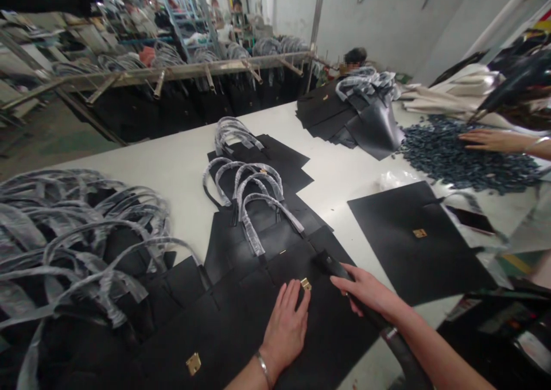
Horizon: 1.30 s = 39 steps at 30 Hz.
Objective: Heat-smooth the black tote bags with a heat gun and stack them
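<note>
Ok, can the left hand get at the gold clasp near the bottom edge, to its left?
Probably yes: the left hand looks empty, and nothing visible stands between it and that gold clasp.

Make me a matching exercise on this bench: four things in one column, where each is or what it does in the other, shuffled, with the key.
Column 1
1. Left hand
2. Right hand
3. Co-worker's hand
4. Large cluster of wrapped handles

Column 2
A. At a heap of small dark pieces
B. At the left edge of the picture
C. Around a long black object
D. With its fingers at a gold clasp

Pairs: 1-D, 2-C, 3-A, 4-B
</note>
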### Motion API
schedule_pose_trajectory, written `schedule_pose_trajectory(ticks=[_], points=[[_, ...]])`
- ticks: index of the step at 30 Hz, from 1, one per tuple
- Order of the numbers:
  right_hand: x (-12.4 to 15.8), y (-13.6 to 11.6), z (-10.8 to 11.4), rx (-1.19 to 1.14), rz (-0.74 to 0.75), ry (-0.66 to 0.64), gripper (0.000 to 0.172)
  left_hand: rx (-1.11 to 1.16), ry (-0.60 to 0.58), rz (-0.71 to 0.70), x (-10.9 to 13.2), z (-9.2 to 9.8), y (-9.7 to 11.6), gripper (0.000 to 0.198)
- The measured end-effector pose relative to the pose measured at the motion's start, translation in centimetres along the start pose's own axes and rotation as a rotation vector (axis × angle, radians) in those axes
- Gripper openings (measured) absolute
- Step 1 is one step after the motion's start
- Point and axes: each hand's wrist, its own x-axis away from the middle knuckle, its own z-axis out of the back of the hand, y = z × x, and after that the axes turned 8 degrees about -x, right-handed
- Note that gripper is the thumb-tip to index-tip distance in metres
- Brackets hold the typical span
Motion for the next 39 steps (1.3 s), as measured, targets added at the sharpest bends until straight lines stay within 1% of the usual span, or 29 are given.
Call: schedule_pose_trajectory(ticks=[4,8,10,13,14,15,17,19,22,26,29,33,36,39], points=[[-1.3,-1.0,0.3,-0.017,-0.012,-0.054,0.042,0.042,0.001,0.005,0.0,0.0,0.0,0.054],[-2.4,-2.0,-0.3,0.018,0.038,-0.038,0.043,0.055,-0.006,0.018,0.1,0.0,0.1,0.056],[-2.5,-2.7,-0.5,0.04,0.104,0.033,0.048,0.05,-0.006,0.017,0.2,0.1,0.1,0.057],[-1.4,-3.7,-0.4,0.094,0.221,0.214,0.06,0.049,0.003,0.011,0.1,0.4,0.1,0.058],[-0.8,-3.8,-0.3,0.116,0.235,0.242,0.063,0.051,0.01,0.012,0.1,0.5,0.2,0.058],[-0.2,-3.9,-0.2,0.138,0.229,0.237,0.066,0.054,0.02,0.016,0.0,0.5,0.2,0.058],[1.1,-3.6,-0.5,0.169,0.174,0.145,0.07,0.067,0.052,0.027,0.1,0.4,0.2,0.055],[2.1,-3.0,-1.5,0.196,0.118,0.035,0.072,0.097,0.099,0.016,0.4,0.0,0.2,0.049],[2.6,-2.3,-4.1,0.226,0.102,-0.08,0.07,0.156,0.138,-0.05,1.6,-0.7,0.2,0.036],[1.9,-1.8,-7.6,0.286,0.086,-0.194,0.064,0.152,0.11,-0.092,3.6,-1.1,0.3,0.031],[1.1,-1.6,-9.3,0.361,0.089,-0.225,0.062,0.165,0.106,-0.082,4.2,-1.1,0.4,0.028],[0.1,-2.1,-10.7,0.389,0.123,-0.223,0.063,0.22,0.086,-0.064,3.9,-0.7,0.5,0.027],[-0.1,-2.9,-11.2,0.39,0.11,-0.238,0.068,0.226,0.067,-0.047,3.7,-0.4,0.6,0.026],[0.3,-2.8,-10.9,0.403,0.099,-0.243,0.068,0.222,0.077,-0.027,3.8,-0.4,0.7,0.026]])
